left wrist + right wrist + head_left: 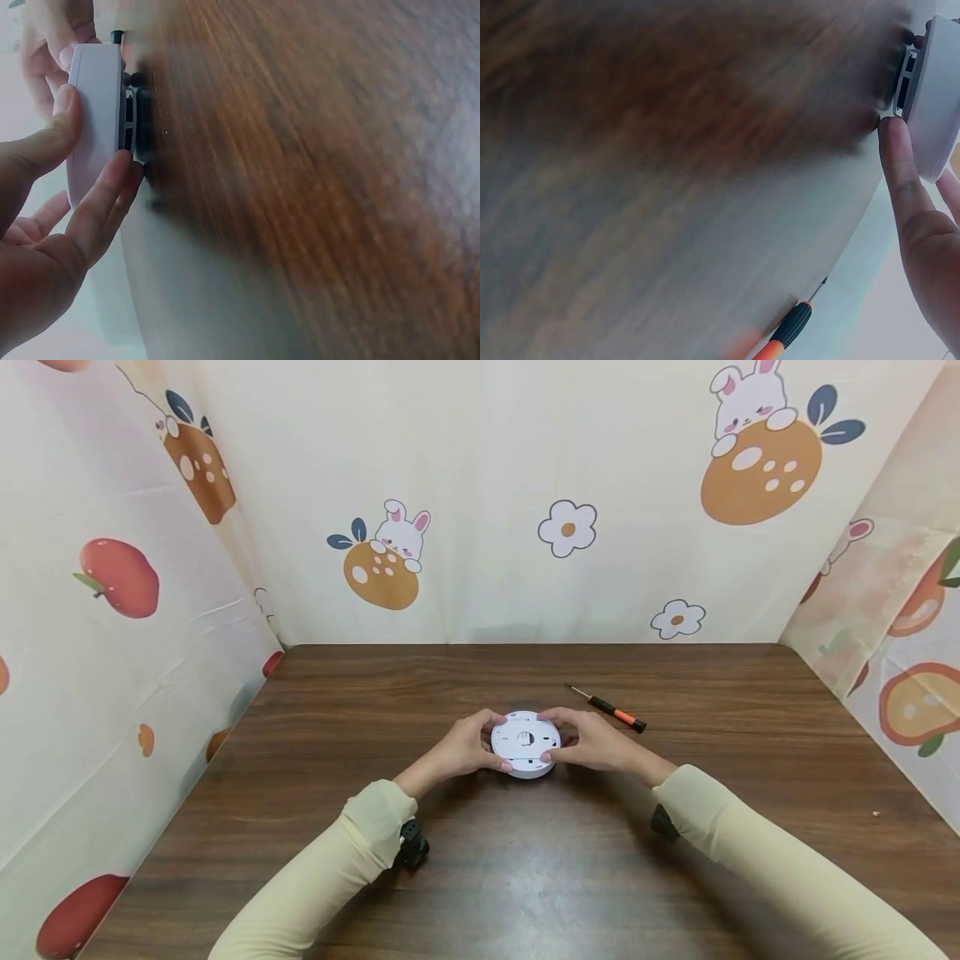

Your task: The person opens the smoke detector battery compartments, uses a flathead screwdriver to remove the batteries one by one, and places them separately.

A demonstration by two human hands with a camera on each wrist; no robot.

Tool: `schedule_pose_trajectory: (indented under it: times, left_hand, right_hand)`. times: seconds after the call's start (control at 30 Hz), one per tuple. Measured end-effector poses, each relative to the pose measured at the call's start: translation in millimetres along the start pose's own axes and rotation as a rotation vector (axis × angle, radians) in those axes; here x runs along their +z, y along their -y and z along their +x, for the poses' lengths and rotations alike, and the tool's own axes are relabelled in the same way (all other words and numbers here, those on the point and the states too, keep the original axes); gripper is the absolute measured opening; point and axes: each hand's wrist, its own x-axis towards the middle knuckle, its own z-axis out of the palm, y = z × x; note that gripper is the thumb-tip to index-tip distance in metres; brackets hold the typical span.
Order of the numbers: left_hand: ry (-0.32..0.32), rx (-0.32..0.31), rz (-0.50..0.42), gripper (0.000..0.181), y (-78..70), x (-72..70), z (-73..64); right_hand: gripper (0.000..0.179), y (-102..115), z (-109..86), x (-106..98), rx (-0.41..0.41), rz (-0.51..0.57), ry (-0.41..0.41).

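A round white smoke detector (513,745) is between both hands near the middle of the table, its slotted back plate facing up. My left hand (465,747) grips its left side, with thumb and fingers spread around the rim. From the right, my right hand (592,742) holds the opposite edge, its thumb at the near rim. In the left wrist view the detector (97,112) shows its smooth side wall, and a vented part faces the tabletop. Fingertips reach under that vented side in the right wrist view, where the detector (937,97) is partly cut off.
A screwdriver (615,712) with a black and orange handle lies behind the right hand, its tip pointing to the back left. The brown wooden table (315,735) is bordered by printed curtains (487,460) at the back and both sides.
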Motion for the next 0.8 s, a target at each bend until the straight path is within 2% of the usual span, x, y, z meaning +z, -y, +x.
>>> schedule_pose_trajectory:
  times: [0.2,0.43,0.6,0.8]
  left_hand:
    - [-0.021,0.012,0.037,0.062,-0.9,0.2,0.1]
    - [-0.059,-0.038,0.014,0.056,0.1,0.5,0.1]
    - [-0.054,-0.055,-0.005,0.056,0.3,0.2,-1.2]
    - [-0.039,-0.052,-0.033,0.059,0.7,0.3,-1.8]
  right_hand:
    - [0.056,0.3,0.3,-0.4,-0.002,-0.015,0.006]
    - [0.054,0.6,-0.2,-2.0,0.01,0.022,0.013]
    - [0.054,-0.7,0.6,-3.3,-0.001,0.035,0.028]
    - [0.057,1.6,3.7,-7.6,0.051,0.025,0.082]
